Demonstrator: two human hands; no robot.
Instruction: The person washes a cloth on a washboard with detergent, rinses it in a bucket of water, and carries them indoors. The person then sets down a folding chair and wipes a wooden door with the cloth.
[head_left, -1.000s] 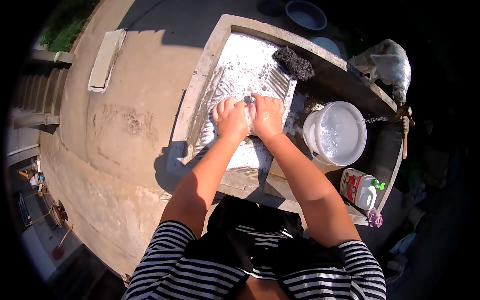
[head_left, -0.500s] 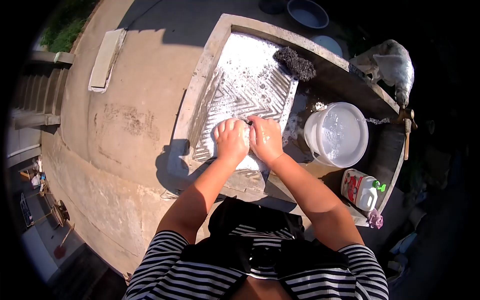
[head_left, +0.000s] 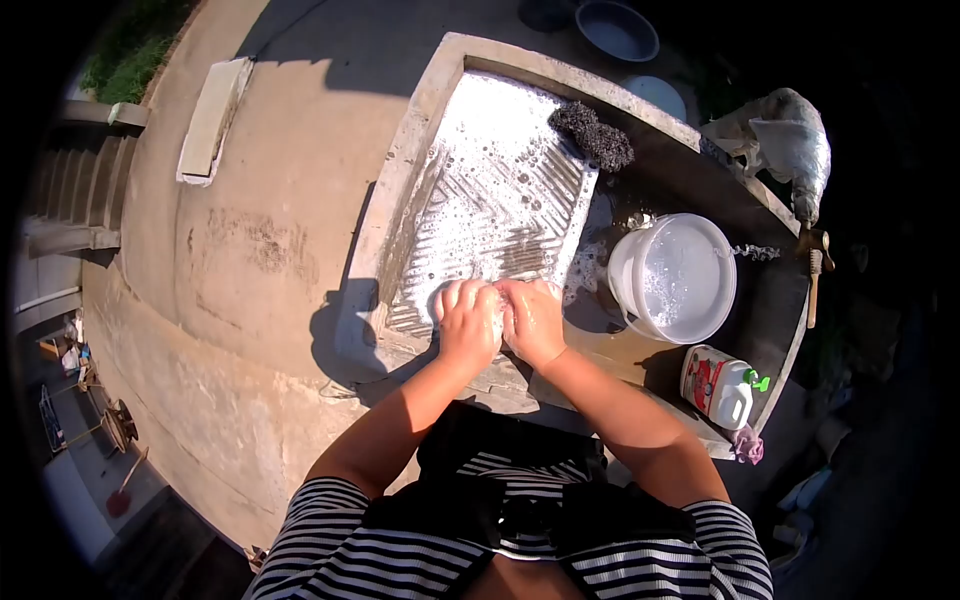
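My left hand (head_left: 467, 318) and my right hand (head_left: 533, 318) are side by side at the near end of a ridged washboard slab (head_left: 520, 215) covered in white suds. The fingers of both are curled and pressed inward, thumbs close together, with foam on the skin. Whatever lies between or under them is hidden. A dark, shaggy, mop-like bundle (head_left: 592, 136) rests at the slab's far right edge, apart from my hands. To the right, a white plastic bucket (head_left: 627, 272) of sudsy water stands in the basin.
The concrete sink (head_left: 400, 165) has raised walls around the slab. Water runs from a brass tap (head_left: 815, 242) toward the bucket; a wooden-handled brush (head_left: 813, 298) hangs there. A detergent jug (head_left: 716, 388) with a green cap stands at the near right, beside a pinkish scrunched item (head_left: 748, 444).
Both hands have slid down the washboard toward my body, staying together. A dark bit visible between them before is now out of sight. More of the ridges shows beyond my fingers.
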